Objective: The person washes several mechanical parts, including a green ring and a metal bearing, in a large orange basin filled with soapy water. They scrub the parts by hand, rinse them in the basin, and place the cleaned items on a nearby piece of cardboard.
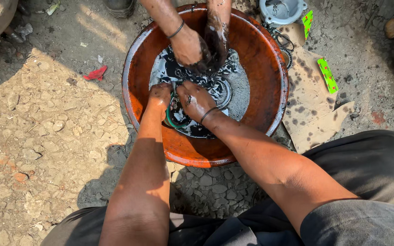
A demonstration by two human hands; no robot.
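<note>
Cracked dry ground (46, 136), sunlit, with our shadow across the lower part. On it sits a round orange-brown basin (261, 59) with a pool of black oily liquid (240, 93) at the bottom.

Our fingers first: left hand (159, 96) is curled tight, fingers together, clamped on a green-edged ring part (169, 119) that lies half in the liquid at the near side of the basin. Right hand (196, 100) sits just beside it, fingers bent down onto the same part, pressed on its dark centre; fingertips are under the oil, so we cannot tell exactly how they close. A dark band (208, 113) is on our right wrist. Both forearms come up from the bottom edge over our dark trousers (365, 182).

Across the basin, another person's two hands (201, 48) work in the same liquid, oil-blackened, bunched together on something we can't make out. One of their wrists has a thin band too.

Outward: stained cardboard (311, 95) lies right of the basin, touching its rim, with two green strips (328, 75) on it. A pale grey metal housing (281, 10) sits at the top edge, just beyond the basin. A red scrap (95, 73) lies on the ground to the left, well apart.
</note>
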